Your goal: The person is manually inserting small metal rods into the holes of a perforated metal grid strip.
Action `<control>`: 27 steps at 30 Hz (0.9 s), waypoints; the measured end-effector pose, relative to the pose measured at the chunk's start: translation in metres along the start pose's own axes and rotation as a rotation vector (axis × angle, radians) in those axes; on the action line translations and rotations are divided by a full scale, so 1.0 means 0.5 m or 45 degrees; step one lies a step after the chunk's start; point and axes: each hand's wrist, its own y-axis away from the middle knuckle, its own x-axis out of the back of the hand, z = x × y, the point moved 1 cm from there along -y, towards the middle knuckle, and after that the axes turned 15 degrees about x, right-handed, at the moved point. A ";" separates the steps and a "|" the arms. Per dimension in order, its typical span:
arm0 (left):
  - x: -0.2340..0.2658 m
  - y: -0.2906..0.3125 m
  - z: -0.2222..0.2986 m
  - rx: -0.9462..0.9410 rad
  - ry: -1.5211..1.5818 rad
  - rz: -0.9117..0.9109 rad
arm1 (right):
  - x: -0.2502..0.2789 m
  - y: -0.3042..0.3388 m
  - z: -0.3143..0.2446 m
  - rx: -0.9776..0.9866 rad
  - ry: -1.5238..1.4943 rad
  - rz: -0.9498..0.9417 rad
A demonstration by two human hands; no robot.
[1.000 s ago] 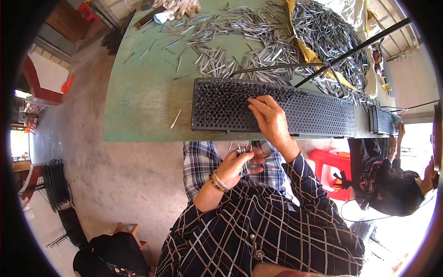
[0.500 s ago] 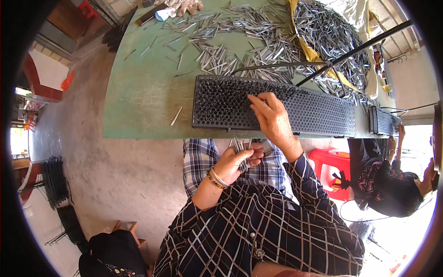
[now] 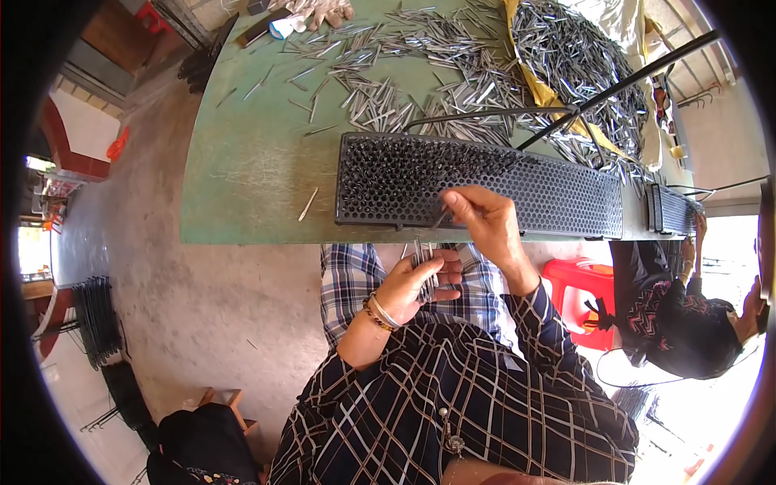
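My left hand point(image 3: 406, 289) is closed around a small bundle of thin metal strips point(image 3: 425, 271), just below the table edge and above my lap. Over the front of a long black perforated rack point(image 3: 558, 194), my right hand point(image 3: 488, 224) pinches a single thin metal strip point(image 3: 441, 217), which points down and left. Many holes in the left part of the rack have dark strips standing in them. Its right part shows open holes. The rack lies along the near edge of the green table point(image 3: 250, 178).
Loose metal strips point(image 3: 380, 101) lie scattered behind the rack. A large heap point(image 3: 578, 56) rests on yellow-edged sheeting. A black metal rod frame point(image 3: 622, 93) crosses the rack's far side. A cotton swab point(image 3: 308, 204) lies left; a person point(image 3: 687, 315) works at right beside a red stool point(image 3: 570, 283).
My right hand has drawn back slightly toward me from the rack's holes and turned, and a strip now shows between its fingertips. My left hand keeps its bundle in nearly the same place.
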 end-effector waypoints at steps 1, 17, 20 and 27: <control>0.001 0.000 -0.001 0.000 -0.001 0.002 | -0.003 -0.010 -0.001 0.047 0.076 0.098; 0.010 0.012 -0.014 0.161 -0.110 0.092 | -0.029 -0.052 0.036 0.709 0.733 0.077; 0.011 0.014 -0.013 0.168 -0.088 0.097 | -0.028 -0.052 0.025 0.754 0.811 0.073; 0.019 0.012 -0.011 0.030 -0.161 0.092 | -0.036 -0.042 0.029 0.692 0.869 0.055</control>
